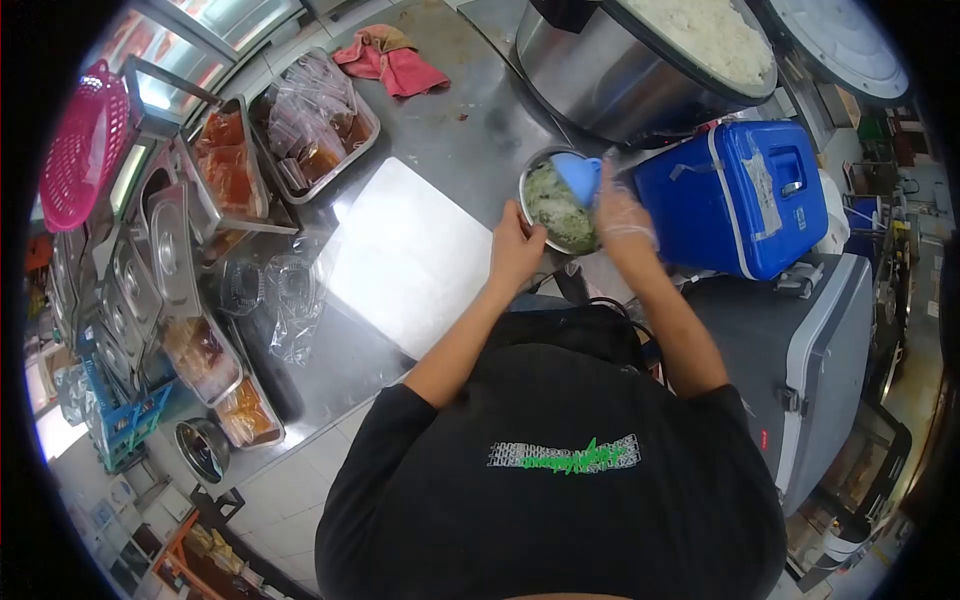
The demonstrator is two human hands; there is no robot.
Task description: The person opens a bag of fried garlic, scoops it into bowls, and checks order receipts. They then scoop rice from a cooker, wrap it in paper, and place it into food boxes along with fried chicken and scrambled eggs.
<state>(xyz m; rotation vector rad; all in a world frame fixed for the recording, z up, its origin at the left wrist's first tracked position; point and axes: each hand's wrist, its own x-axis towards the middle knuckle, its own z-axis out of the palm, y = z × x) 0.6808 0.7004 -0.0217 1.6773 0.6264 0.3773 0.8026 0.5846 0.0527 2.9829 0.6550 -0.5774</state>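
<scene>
A round metal bowl (524, 192) holds a green and whitish food mix (560, 212). My left hand (517, 245) grips the bowl's near left rim, thumb on top. In a clear plastic glove, my right hand (624, 215) is closed at the bowl's right side, around a blue scoop (577, 178) whose broad part rests over the food. Left of the bowl lies a white sheet or board (410, 255) on the steel table. Behind the bowl stands a large steel pot (590, 75) filled with white rice (705, 40).
A blue cooler (735, 200) sits on a grey case (770, 350) at the right. Metal trays (370, 125) with bagged food, clear plastic containers (292, 285) and steel lids (172, 255) line the left. A red cloth (395, 65) lies at the back.
</scene>
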